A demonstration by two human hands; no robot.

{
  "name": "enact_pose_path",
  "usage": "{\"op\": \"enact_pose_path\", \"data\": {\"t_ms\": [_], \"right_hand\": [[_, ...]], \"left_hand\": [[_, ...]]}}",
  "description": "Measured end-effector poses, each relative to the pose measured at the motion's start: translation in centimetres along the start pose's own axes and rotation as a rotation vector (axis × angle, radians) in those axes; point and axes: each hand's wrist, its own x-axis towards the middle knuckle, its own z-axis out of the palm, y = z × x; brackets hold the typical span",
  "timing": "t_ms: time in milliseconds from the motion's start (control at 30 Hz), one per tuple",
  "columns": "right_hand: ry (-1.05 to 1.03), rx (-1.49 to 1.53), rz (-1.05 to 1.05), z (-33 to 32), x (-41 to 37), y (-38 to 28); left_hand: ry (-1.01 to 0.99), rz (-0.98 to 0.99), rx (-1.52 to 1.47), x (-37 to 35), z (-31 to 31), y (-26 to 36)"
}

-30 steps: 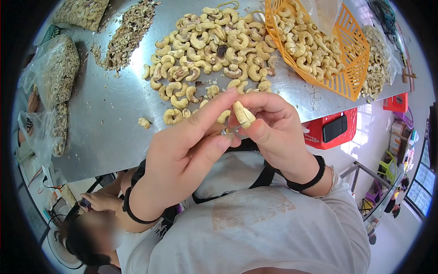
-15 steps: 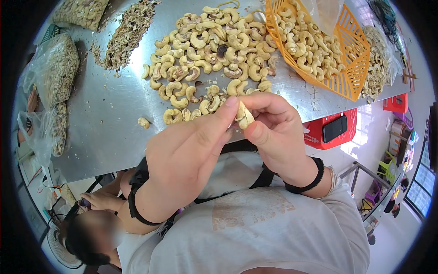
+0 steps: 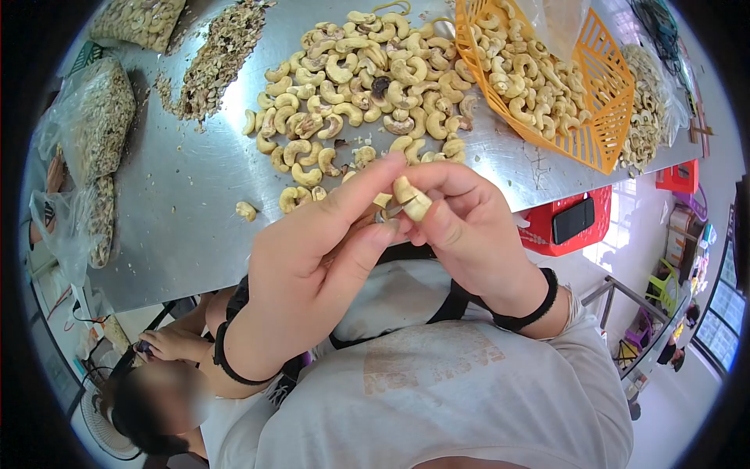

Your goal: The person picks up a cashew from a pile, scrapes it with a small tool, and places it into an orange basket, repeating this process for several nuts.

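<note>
My right hand (image 3: 480,227) pinches one pale cashew (image 3: 414,202) between thumb and fingers, above the near edge of the metal table (image 3: 180,211). Close against it is my left hand (image 3: 301,266), its thumb and fingers closed on a small metal blade (image 3: 397,209). The blade touches or nearly touches the cashew's lower left side; its handle is hidden by the fingers. Just beyond both hands lies a loose pile of cashews (image 3: 351,78), some with brown skin patches.
An orange plastic basket (image 3: 613,117) holding cashews stands right of the pile. Skin scraps (image 3: 215,66) lie at the back left, with filled plastic bags (image 3: 98,125) along the left side. A phone (image 3: 573,220) rests on a red stool (image 3: 539,234). Another person (image 3: 168,344) sits at lower left.
My left thumb has come down and away from the fingertips, showing the blade. The cashew has turned in my right fingers and shows a paler, smoother side.
</note>
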Motion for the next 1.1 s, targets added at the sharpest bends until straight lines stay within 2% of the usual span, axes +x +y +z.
{"op": "enact_pose_path", "data": {"t_ms": [100,233,300,433,500,667,833,900,1000,1033,1100], "right_hand": [[0.051,-0.085,-0.009,0.4,-0.1,0.0],[-0.012,-0.102,0.056,0.0,0.0,-0.2],[-0.011,-0.087,0.094,0.0,0.1,-0.2],[-0.067,0.036,0.098,-0.3,0.4,-0.1],[-0.069,0.060,0.091,-0.3,0.4,-0.1],[-0.015,0.108,0.116,-0.2,0.4,-0.2],[0.000,-0.027,0.115,-0.3,0.3,-0.6],[0.011,-0.094,0.111,-0.4,0.2,-1.1],[0.133,-0.213,-0.059,-0.5,0.0,-2.5],[0.217,-0.226,-0.176,-0.2,-0.1,-3.3],[0.253,-0.253,-0.521,-1.1,0.3,-4.7]], "left_hand": [[-0.019,-0.007,0.029,-0.1,-0.2,0.1],[-0.024,-0.019,-0.068,0.0,-0.6,0.0],[-0.080,-0.241,-0.226,0.1,-1.2,0.5],[-0.036,-0.205,-0.252,0.0,-1.0,0.0],[0.002,-0.067,-0.196,0.0,-0.6,-0.1],[-0.040,-0.029,-0.169,0.3,-0.2,0.2],[-0.060,0.005,-0.014,0.2,-0.5,0.0],[0.081,-0.213,-0.142,0.1,-0.6,0.4],[0.112,-0.158,-0.148,-0.2,-0.7,0.2],[0.132,-0.161,-0.140,-0.3,-0.7,0.2],[0.161,-0.165,-0.144,-0.4,-0.7,0.3]]}}
